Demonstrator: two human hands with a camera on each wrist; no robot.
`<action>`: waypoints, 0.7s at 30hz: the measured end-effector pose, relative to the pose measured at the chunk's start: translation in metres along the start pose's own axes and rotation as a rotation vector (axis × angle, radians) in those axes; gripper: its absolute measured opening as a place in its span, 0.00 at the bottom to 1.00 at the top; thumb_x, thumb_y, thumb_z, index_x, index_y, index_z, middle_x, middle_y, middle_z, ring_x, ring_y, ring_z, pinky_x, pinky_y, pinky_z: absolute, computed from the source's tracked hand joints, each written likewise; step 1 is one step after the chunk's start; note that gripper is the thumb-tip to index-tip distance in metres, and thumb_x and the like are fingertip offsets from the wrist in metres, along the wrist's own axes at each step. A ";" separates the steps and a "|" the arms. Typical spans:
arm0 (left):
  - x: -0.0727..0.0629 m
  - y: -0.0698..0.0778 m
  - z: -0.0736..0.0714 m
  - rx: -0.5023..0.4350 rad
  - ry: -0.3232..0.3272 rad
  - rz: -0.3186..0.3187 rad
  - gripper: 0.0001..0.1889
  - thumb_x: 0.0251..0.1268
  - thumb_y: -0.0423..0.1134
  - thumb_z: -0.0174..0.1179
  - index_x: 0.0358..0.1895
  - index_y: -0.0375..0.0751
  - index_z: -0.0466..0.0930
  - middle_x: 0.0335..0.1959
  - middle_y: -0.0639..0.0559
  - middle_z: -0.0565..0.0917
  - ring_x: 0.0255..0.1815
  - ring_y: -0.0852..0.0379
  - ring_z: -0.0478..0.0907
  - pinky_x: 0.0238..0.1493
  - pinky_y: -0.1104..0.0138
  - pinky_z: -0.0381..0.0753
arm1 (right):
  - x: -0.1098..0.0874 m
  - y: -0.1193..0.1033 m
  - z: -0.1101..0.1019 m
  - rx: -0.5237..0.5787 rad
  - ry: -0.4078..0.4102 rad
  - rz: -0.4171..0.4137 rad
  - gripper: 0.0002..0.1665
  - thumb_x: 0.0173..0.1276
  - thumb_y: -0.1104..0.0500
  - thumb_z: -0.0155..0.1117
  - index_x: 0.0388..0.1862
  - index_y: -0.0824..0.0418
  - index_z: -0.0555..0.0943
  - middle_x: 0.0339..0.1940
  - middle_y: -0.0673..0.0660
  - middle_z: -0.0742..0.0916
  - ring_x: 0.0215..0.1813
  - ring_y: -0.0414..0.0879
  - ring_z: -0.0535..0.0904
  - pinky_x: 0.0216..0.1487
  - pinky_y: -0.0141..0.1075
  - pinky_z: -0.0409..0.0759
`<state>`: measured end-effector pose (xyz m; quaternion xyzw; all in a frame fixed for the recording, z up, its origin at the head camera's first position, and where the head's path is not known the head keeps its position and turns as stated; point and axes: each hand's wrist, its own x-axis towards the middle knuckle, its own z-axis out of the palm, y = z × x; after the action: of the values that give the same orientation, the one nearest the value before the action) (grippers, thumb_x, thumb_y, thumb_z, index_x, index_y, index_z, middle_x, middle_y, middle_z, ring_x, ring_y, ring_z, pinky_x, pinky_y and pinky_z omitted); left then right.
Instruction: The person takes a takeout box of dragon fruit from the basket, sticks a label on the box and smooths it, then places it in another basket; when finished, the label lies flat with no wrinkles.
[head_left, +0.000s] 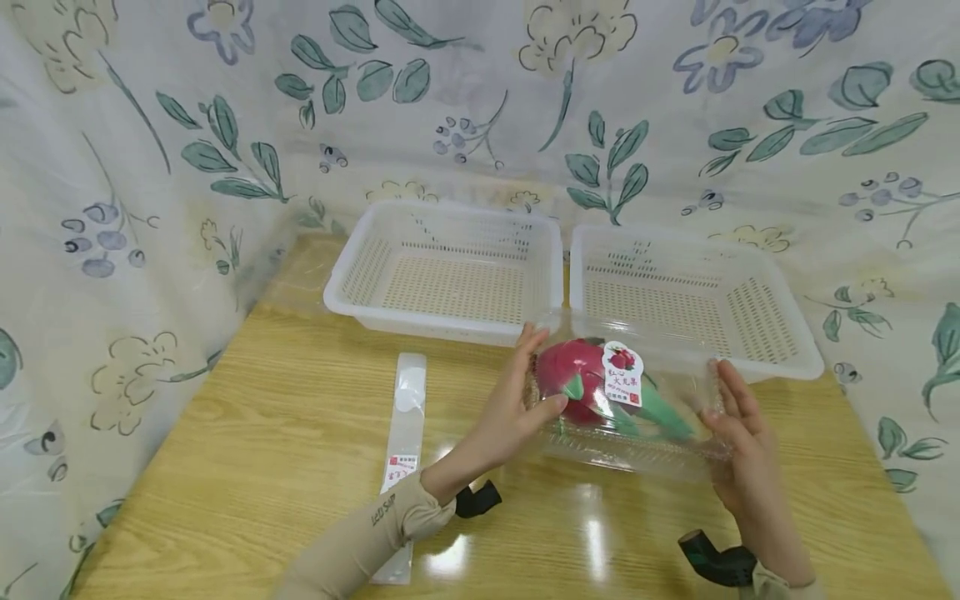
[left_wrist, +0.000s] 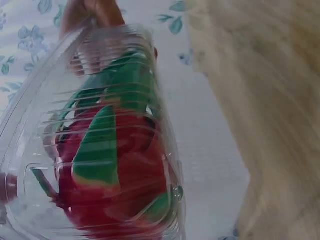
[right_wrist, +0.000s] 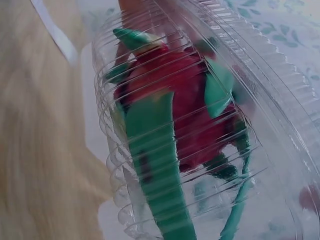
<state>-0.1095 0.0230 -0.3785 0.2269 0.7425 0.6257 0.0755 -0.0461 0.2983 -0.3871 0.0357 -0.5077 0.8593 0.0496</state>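
Note:
A clear plastic clamshell box (head_left: 675, 350) is held up above the table, slightly tilted, in front of the right basket. Inside lies a red dragon fruit (head_left: 566, 371) with long green scales. A white label sticker (head_left: 622, 379) with a fruit picture is on the lid. My left hand (head_left: 517, 400) grips the box's left end, thumb on the near side. The right hand (head_left: 746, 433) holds the other end between thumb and fingers. Both wrist views show the red fruit (left_wrist: 135, 145) and its green scales (right_wrist: 155, 150) through the ribbed plastic.
Two white perforated baskets stand side by side at the back: the left basket (head_left: 442, 317) and the right basket (head_left: 806, 350). A strip of label stickers (head_left: 405, 425) lies on the wooden table (head_left: 247, 433), left of the hands. Clear plastic (head_left: 300, 271) sits by the left basket. Floral cloth (head_left: 480, 108) hangs behind.

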 end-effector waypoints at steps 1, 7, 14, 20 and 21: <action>0.004 0.002 0.002 -0.006 0.004 0.005 0.41 0.61 0.40 0.57 0.77 0.48 0.48 0.81 0.49 0.36 0.81 0.44 0.36 0.72 0.36 0.44 | 0.002 -0.003 -0.003 0.028 -0.007 -0.008 0.36 0.73 0.75 0.36 0.75 0.51 0.61 0.79 0.43 0.55 0.58 0.36 0.79 0.46 0.29 0.84; 0.026 0.010 0.015 -0.031 0.036 0.073 0.40 0.61 0.41 0.56 0.77 0.44 0.49 0.81 0.48 0.40 0.81 0.49 0.38 0.75 0.39 0.43 | 0.018 -0.023 -0.016 0.194 -0.042 -0.022 0.33 0.73 0.76 0.35 0.69 0.53 0.70 0.67 0.43 0.74 0.56 0.48 0.82 0.42 0.42 0.86; 0.046 0.018 0.027 -0.047 0.026 0.131 0.38 0.64 0.44 0.52 0.76 0.40 0.49 0.80 0.43 0.41 0.81 0.49 0.38 0.76 0.41 0.42 | 0.032 -0.044 -0.029 0.239 -0.041 0.012 0.31 0.74 0.76 0.35 0.67 0.54 0.72 0.63 0.44 0.80 0.54 0.53 0.84 0.40 0.50 0.86; 0.060 0.022 0.036 -0.071 0.034 0.157 0.36 0.70 0.50 0.47 0.77 0.42 0.48 0.81 0.48 0.43 0.81 0.51 0.39 0.77 0.44 0.45 | 0.047 -0.060 -0.036 0.207 0.030 0.036 0.29 0.74 0.74 0.39 0.66 0.52 0.72 0.66 0.41 0.77 0.52 0.51 0.85 0.40 0.45 0.86; 0.062 0.021 0.037 -0.070 0.037 0.167 0.36 0.71 0.52 0.45 0.77 0.43 0.47 0.81 0.48 0.43 0.81 0.50 0.40 0.77 0.45 0.47 | 0.050 -0.064 -0.036 0.194 0.050 0.038 0.29 0.74 0.73 0.40 0.66 0.51 0.71 0.70 0.40 0.73 0.51 0.51 0.86 0.39 0.45 0.86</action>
<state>-0.1448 0.0857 -0.3550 0.2737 0.6998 0.6596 0.0173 -0.0886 0.3632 -0.3436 0.0094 -0.4211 0.9060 0.0424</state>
